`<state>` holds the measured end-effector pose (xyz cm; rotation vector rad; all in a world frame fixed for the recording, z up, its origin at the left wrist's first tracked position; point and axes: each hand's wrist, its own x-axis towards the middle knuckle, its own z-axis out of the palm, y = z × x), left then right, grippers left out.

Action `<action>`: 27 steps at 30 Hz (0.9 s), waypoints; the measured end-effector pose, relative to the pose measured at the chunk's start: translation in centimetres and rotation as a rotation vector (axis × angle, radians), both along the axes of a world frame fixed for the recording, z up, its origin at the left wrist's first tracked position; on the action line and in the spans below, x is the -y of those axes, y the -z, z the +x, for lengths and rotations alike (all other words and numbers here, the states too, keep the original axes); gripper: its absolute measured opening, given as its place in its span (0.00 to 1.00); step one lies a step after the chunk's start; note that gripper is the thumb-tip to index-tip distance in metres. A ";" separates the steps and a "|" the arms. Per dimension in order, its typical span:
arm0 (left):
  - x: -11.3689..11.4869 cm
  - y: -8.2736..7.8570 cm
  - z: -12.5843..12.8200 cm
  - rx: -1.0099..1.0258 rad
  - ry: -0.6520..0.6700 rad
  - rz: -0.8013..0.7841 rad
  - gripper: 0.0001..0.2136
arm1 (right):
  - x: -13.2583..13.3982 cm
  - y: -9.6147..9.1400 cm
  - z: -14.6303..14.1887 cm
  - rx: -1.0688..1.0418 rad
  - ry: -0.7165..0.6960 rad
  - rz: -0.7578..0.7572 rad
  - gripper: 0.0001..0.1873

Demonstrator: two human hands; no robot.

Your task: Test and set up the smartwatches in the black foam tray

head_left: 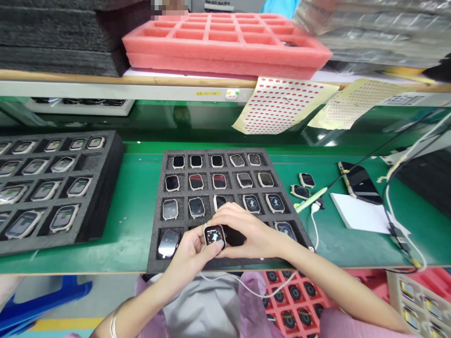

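Observation:
A small watch body with a lit screen is held over the near edge of a black foam tray. My left hand grips it from below, thumb on its front edge. My right hand is curled round its right side and top. A thin white cable runs from under the hands toward my lap. The tray's cells hold several watch bodies; some screens are lit, some dark or red.
A second black foam tray of watch bodies lies at left. Two loose watch bodies, a green-white pen, a phone and a white pad lie at right. Pink foam trays sit on the shelf; a red tray is below.

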<state>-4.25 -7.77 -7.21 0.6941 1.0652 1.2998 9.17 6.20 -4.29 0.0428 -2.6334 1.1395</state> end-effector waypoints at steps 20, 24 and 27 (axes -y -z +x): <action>0.4 -0.3 0.2 -0.133 0.046 0.058 0.10 | 2.6 -0.9 1.4 0.068 0.108 0.082 0.17; 0.6 -0.4 0.2 -0.140 0.052 0.068 0.09 | 2.9 -1.3 1.5 0.082 0.116 0.115 0.17; 0.5 -0.4 0.3 -0.134 0.050 0.076 0.08 | 3.1 -1.6 1.4 0.090 0.130 0.129 0.17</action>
